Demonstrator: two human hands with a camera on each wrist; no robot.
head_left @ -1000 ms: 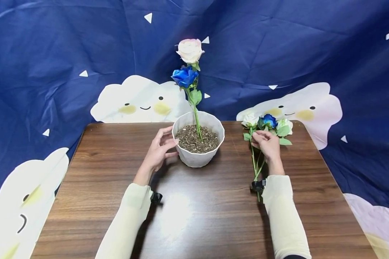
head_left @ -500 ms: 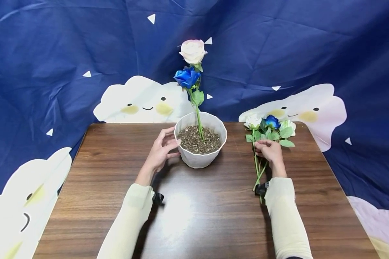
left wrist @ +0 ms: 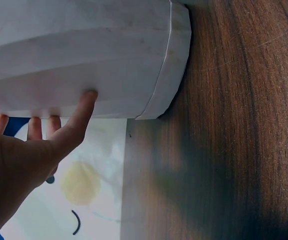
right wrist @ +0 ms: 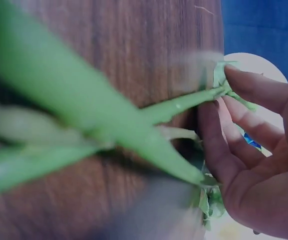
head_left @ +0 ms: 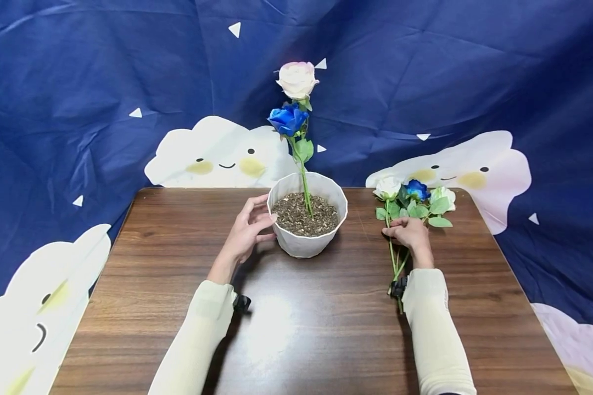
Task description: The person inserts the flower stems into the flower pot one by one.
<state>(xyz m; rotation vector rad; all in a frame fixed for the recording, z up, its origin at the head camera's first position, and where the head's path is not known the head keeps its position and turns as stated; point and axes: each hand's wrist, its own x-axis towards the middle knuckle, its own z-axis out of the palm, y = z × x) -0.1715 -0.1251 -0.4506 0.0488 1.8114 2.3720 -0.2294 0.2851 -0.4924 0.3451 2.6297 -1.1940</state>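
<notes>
In the head view a white faceted pot [head_left: 303, 247] filled with dark soil [head_left: 296, 214] stands near the table's far middle. A pale pink rose [head_left: 297, 80] and a blue rose [head_left: 289, 119] rise upright from it. The left hand [head_left: 245, 230] rests its fingertips on the pot's left side; the left wrist view shows these fingers [left wrist: 83, 112] against the pot wall. Over at the right, the right hand [head_left: 411, 237] pinches the stem of a white rose [head_left: 387, 187] between thumb and fingers. The right wrist view shows that green stem [right wrist: 184, 106] at the fingertips.
Beside the pinched rose lie another blue rose [head_left: 417, 190] and a whitish-green rose [head_left: 443, 197], their stems crossing under the right wrist. The brown wooden table [head_left: 326, 329] ends at a dark blue cloth [head_left: 365, 93] with cloud prints.
The right hand has slid a little down the white rose's stem, toward the person. The left hand stays at the pot. The head view has shifted slightly.
</notes>
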